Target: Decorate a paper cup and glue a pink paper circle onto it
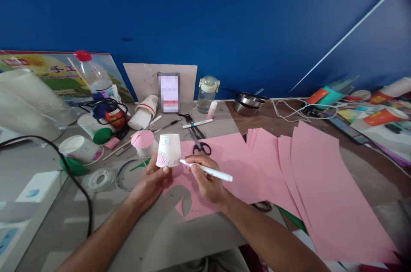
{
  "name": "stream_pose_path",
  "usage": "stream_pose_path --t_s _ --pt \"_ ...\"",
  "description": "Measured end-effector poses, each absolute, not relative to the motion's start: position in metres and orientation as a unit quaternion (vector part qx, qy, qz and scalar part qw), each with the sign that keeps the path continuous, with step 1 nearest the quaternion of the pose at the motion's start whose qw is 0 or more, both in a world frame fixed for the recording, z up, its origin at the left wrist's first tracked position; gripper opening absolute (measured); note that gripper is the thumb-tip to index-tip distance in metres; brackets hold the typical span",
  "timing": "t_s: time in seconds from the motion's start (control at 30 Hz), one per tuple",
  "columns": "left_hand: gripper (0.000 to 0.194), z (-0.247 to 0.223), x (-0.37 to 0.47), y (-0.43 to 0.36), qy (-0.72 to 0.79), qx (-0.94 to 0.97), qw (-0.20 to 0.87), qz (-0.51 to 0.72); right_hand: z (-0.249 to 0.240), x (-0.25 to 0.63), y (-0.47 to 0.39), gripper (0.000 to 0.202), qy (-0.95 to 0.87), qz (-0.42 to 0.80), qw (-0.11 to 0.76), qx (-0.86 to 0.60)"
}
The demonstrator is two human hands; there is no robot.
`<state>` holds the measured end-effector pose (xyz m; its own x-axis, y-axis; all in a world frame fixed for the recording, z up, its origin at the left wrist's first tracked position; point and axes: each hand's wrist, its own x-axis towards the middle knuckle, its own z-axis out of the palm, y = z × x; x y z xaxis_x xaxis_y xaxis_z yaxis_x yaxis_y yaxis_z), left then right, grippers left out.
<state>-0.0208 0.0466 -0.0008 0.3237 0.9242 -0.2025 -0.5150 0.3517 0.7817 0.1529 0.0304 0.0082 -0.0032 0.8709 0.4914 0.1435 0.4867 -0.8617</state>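
A white paper cup, turned upside down, is held by my left hand at its lower edge. Green line drawings and a pink hatched circle show on its side. My right hand grips a white marker whose pink tip meets the cup's lower right side. Below both hands lies a pink sheet with a round hole cut in it. Black-handled scissors rest on the sheet just behind my right hand.
Left of the cup stand a pink-topped cup, a tape roll and a cup on its side. Behind are a phone, a glass jar and metal bowls. Pink sheets spread rightward. A black cable curves at left.
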Motion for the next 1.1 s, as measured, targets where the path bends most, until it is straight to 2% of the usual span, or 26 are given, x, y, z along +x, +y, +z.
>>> stream_pose_path --t_s 0.23,0.47,0.83,1.1 --pt "0.046 -0.0014 -0.0219 0.0461 0.332 0.318 0.747 0.48 0.0071 0.1528 0.03 0.021 -0.649 0.315 0.587 -0.368" --pt "0.023 -0.0048 -0.0235 0.047 0.332 0.327 0.751 0.468 0.0072 0.1529 0.0298 0.021 -0.651 0.311 0.582 -0.375" --pt "0.021 0.0001 -0.0194 0.0469 0.321 0.312 0.752 0.484 0.0099 0.1506 0.0305 0.017 -0.684 0.304 0.575 -0.331" --pt "0.038 0.0023 -0.019 0.0472 0.316 0.294 0.759 0.488 0.0086 0.1506 0.0302 0.019 -0.691 0.302 0.56 -0.341"
